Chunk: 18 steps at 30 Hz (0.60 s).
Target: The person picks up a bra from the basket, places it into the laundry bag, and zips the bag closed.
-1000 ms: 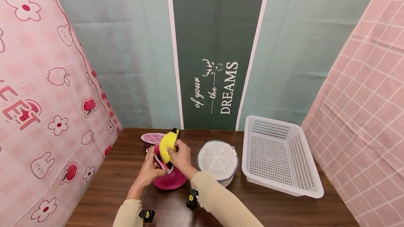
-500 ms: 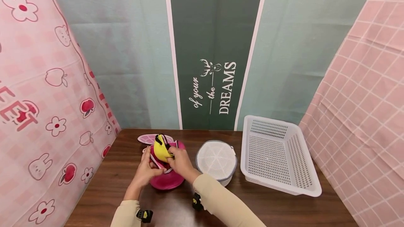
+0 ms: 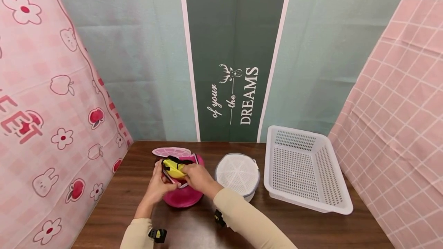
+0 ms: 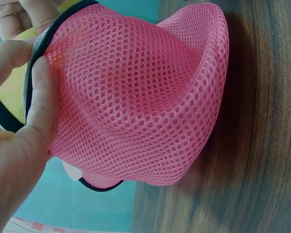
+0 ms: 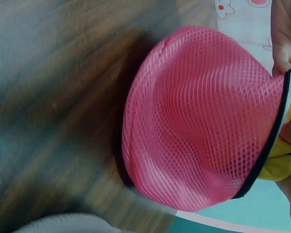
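On the brown table, hands pinch a pink mesh bag (left) and a partly hidden yellow item (right)

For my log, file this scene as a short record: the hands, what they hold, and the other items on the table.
Left hand: pinches the rim of the pink mesh bag
Right hand: holds the yellow-and-black item
Held item: partly inside the bag's mouth
Bag flap: open
White mesh container: right of the pink mesh bag
Plastic basket: farthest right
Table: brown, wood-grained
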Available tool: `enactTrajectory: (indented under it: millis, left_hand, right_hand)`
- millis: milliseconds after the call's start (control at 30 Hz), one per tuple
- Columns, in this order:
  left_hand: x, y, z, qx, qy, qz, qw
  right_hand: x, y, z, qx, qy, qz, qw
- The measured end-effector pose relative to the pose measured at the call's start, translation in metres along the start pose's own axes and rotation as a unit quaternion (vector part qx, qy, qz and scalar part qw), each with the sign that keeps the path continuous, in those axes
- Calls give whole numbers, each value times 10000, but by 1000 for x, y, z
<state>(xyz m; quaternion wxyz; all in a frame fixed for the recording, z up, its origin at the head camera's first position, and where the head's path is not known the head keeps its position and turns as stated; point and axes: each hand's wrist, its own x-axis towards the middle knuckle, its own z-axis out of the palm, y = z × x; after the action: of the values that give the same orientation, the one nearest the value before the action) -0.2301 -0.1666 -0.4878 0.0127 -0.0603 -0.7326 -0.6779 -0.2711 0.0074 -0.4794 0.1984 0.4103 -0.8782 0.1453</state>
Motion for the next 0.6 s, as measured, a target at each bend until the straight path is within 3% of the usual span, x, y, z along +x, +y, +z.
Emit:
enactTrajectory:
  millis: [367,600]
  left_hand:
    - [1,4,-3,273,-109,-127,9995]
    - [0,3,-3,250,-143,10,9996]
  right_hand:
    - [5,3,-5,-387,-1122,-63,9929]
    - [14,-5,-8,-767,-1958,-31,9776]
